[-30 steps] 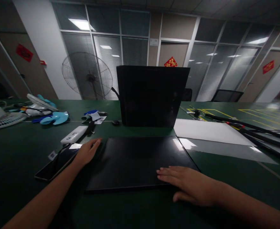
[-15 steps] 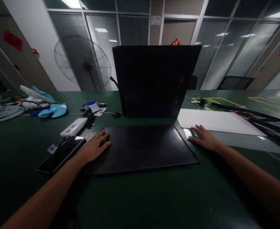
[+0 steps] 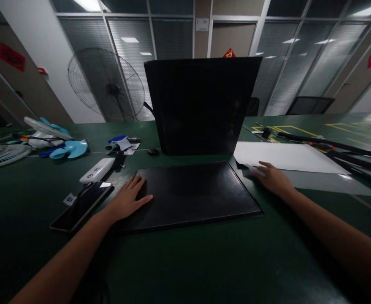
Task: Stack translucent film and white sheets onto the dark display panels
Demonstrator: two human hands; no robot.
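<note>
A flat black panel (image 3: 194, 194), like a display screen, lies on the green table in front of me. My left hand (image 3: 129, 197) rests on its left edge with the fingers spread. To the panel's right, my right hand (image 3: 274, 181) pinches the near-left corner of a clear plastic sheet (image 3: 318, 181), and that corner is lifted a little. A white sheet (image 3: 286, 156) overlaps the clear one. Behind the panel stands an upright black board (image 3: 204, 105).
At left lie a phone (image 3: 80, 207), a white device (image 3: 97, 171) and a computer mouse (image 3: 153, 151). Blue fan blades (image 3: 69, 149) and fan parts are farther left. Black rods (image 3: 346, 147) lie at right. A large caged fan (image 3: 106, 84) stands beyond the table.
My right hand has closed from lying flat to pinching the clear sheet's corner, which has risen. My left hand has shifted slightly right on the panel. The whole view has moved a little.
</note>
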